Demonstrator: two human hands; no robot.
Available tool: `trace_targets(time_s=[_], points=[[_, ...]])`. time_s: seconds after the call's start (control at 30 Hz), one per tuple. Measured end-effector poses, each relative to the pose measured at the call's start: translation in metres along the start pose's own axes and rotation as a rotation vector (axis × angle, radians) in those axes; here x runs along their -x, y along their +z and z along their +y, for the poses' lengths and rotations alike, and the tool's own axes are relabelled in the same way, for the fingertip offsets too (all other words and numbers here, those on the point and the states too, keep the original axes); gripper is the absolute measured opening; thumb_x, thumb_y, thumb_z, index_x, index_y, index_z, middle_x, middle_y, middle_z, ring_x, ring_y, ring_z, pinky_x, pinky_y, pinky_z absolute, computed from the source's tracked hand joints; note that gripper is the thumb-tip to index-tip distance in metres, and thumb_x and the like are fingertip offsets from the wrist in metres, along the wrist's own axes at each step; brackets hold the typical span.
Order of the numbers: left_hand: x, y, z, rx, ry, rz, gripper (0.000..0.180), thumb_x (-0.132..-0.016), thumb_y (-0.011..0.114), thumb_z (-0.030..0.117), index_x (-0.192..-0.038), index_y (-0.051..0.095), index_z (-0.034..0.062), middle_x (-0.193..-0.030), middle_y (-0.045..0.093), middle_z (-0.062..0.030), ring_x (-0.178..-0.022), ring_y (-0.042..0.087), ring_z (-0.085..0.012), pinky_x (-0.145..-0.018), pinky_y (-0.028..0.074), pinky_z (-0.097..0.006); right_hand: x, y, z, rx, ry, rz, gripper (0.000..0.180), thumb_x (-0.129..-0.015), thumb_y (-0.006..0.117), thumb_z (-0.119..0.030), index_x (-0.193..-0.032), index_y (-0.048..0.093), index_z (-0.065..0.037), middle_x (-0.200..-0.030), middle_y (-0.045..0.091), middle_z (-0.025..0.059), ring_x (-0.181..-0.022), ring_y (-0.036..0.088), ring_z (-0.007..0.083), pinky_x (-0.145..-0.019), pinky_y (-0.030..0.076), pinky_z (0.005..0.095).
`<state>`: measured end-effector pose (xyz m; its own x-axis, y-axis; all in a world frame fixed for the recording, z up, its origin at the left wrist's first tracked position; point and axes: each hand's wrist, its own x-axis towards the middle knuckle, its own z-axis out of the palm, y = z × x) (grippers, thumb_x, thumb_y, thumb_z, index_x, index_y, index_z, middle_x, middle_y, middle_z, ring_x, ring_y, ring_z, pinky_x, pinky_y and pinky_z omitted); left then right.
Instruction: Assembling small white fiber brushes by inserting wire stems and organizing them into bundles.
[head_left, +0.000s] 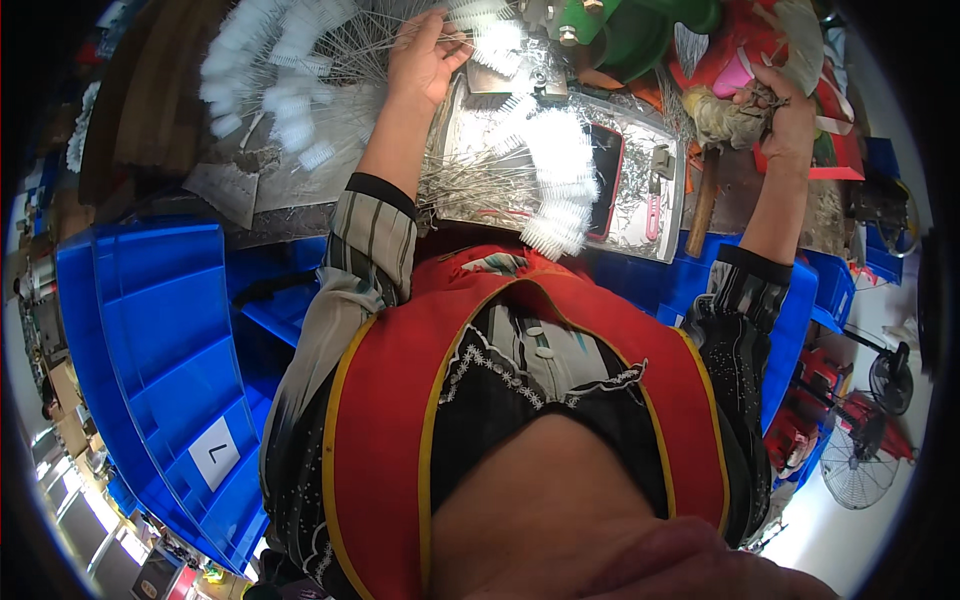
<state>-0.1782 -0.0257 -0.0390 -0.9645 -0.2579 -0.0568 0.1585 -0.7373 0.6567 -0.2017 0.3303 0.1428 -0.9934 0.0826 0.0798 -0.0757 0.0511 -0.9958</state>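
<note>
My left hand (428,62) is at the top of the view, its fingers curled by a cluster of white bristle brushes (495,42) on thin wire stems. A stem seems to be pinched at the fingertips, though the contact is partly hidden. At the right, my right hand (787,115) is closed beside a yellowish-white wad (722,117); thin dark strands show at its fingers, but what it grips is unclear. Many brushes (285,75) fan out left of my left hand. Another bundle of brushes (560,180) lies on the metal tray (668,232) between my arms.
A green machine part (610,30) stands at the top centre. On the tray lie a dark phone with a red edge (604,165) and a small red-handled cutter (653,215). A wooden handle (703,205) lies beside it. Blue bins (165,330) flank me; a fan (858,465) stands right.
</note>
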Motion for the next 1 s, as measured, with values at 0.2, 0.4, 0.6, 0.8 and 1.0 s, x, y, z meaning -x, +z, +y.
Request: trace_targets(time_s=[0.2, 0.4, 0.6, 0.8, 1.0], points=[[0.01, 0.016, 0.002, -0.022, 0.015, 0.018, 0.016, -0.083, 0.053, 0.013, -0.097, 0.052, 0.0058, -0.08, 0.053, -0.0059, -0.073, 0.052, -0.0192, -0.072, 0.046, -0.041, -0.003, -0.009, 0.017, -0.007, -0.115, 0.002, 0.012, -0.071, 0.058, -0.009, -0.068, 0.056, 0.002, -0.057, 0.053, 0.009, -0.053, 0.055, 0.0186, -0.054, 0.044, 0.0267], [0.014, 0.024, 0.006, -0.153, 0.017, 0.056, 0.02, -0.081, 0.057, 0.014, -0.097, 0.051, 0.0049, -0.078, 0.053, -0.0043, -0.064, 0.052, -0.0156, -0.064, 0.049, -0.036, 0.009, 0.009, 0.096, -0.043, -0.57, -0.027, 0.009, -0.071, 0.056, -0.004, -0.068, 0.056, 0.005, -0.06, 0.053, 0.011, -0.056, 0.055, 0.0211, -0.058, 0.046, 0.0294], [0.013, 0.03, 0.002, -0.152, 0.006, 0.123, 0.021, -0.081, 0.057, 0.015, -0.097, 0.048, 0.0044, -0.074, 0.053, -0.005, -0.058, 0.052, -0.0147, -0.059, 0.049, -0.033, 0.004, -0.005, 0.04, -0.106, -0.106, 0.016, 0.01, -0.072, 0.054, -0.004, -0.07, 0.057, 0.005, -0.062, 0.054, 0.0109, -0.057, 0.056, 0.0201, -0.058, 0.046, 0.0284], [0.009, 0.026, -0.005, -0.01, 0.052, 0.173, 0.019, -0.081, 0.057, 0.015, -0.094, 0.047, 0.0053, -0.074, 0.054, -0.0079, -0.061, 0.053, -0.0168, -0.062, 0.05, -0.036, 0.001, -0.008, 0.027, -0.106, -0.013, 0.025, 0.01, -0.072, 0.053, -0.002, -0.076, 0.059, 0.004, -0.065, 0.055, 0.0102, -0.056, 0.056, 0.0186, -0.051, 0.043, 0.0251], [0.01, 0.03, -0.003, -0.073, 0.055, 0.156, 0.016, -0.082, 0.055, 0.013, -0.093, 0.047, 0.0052, -0.075, 0.054, -0.0073, -0.061, 0.053, -0.016, -0.068, 0.051, -0.039, 0.001, -0.012, 0.035, -0.069, -0.042, -0.016, 0.013, -0.073, 0.051, -0.001, -0.079, 0.059, 0.006, -0.065, 0.057, 0.0116, -0.057, 0.057, 0.019, -0.053, 0.044, 0.0252]])
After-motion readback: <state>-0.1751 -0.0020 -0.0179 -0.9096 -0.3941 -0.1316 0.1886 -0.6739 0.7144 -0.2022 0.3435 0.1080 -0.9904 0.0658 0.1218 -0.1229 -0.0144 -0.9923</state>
